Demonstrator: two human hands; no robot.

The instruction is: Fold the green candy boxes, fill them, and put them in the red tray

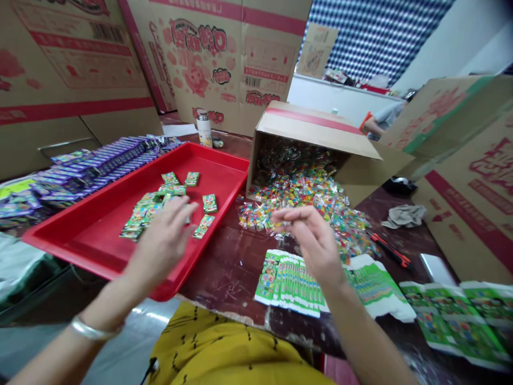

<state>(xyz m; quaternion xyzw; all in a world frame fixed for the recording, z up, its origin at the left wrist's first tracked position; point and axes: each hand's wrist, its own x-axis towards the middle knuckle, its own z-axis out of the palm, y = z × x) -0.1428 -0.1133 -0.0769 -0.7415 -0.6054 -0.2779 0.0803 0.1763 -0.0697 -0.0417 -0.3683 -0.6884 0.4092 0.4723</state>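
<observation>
My left hand [166, 240], smeared by motion, hovers over the red tray [100, 246] with its fingers stretched out and apart. Small green printed boxes [150, 211] lie heaped under and around it, and a few lie singly, like the box [209, 203] by the tray's right side. My right hand [315, 243] is over the near edge of a pile of wrapped colourful candies [304, 192], fingers curled together toward the thumb. What its fingertips hold, if anything, I cannot make out. Below it is a fanned row of flat green cartons [290, 283].
Candies spill from a cardboard box [316, 125] on its side. More flat cartons [377, 286] and green packs [460, 321] lie right, near red-handled pliers [390, 250] and a cloth [404, 216]. Purple boxes [108, 163] line the left; a bottle [204, 128] stands behind. Another person's arm [374, 127] shows.
</observation>
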